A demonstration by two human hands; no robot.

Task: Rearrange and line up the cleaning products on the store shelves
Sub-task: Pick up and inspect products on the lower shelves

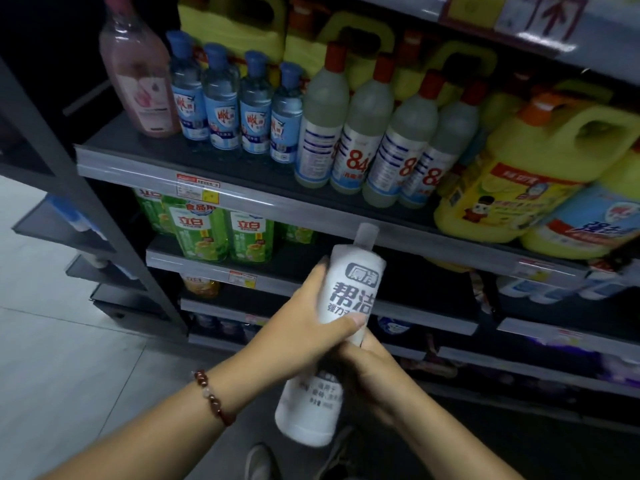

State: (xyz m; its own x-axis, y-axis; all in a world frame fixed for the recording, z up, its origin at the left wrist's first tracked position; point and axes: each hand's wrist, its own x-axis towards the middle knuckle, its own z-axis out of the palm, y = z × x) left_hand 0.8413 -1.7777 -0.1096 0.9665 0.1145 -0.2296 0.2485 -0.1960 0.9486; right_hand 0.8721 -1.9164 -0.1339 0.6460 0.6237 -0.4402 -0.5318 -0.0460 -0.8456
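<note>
I judge the white bottle stiff, slick and fairly heavy, so my left hand and right hand both wrap its middle.

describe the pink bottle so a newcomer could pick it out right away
Find the upper dark shelf carrying a row of bottles. The pink bottle stands at its far left end, beside four blue-capped bottles. It alone is clear with pink liquid, and taller and wider than them.

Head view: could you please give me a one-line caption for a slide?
Both hands, left and right, grip a white bottle in front of shelves of cleaning products.
</note>
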